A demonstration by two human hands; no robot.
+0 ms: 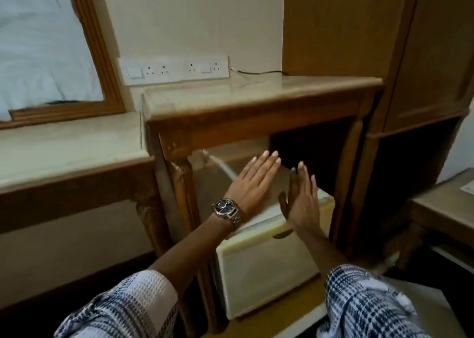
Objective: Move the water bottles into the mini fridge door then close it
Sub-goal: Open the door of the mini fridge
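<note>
Head view: your two hands, left (252, 181) and right (302, 196), fingers spread and empty, hover above one mini fridge (266, 271), door shut; no bottles visible.

Wooden console table (256, 118) with pale stone top, white switch-and-socket strip (174, 70) on cream wall, thin dark cable (259, 73) running along the tabletop, wood-framed mirror (102, 63) apparently reflecting white bedding, tall wooden wardrobe (384, 43) at right.

Cream wall (195, 17) with socket strip (174, 70); wooden table (256, 99); wardrobe (384, 43); perhaps a mirror (38, 43) left.
</note>
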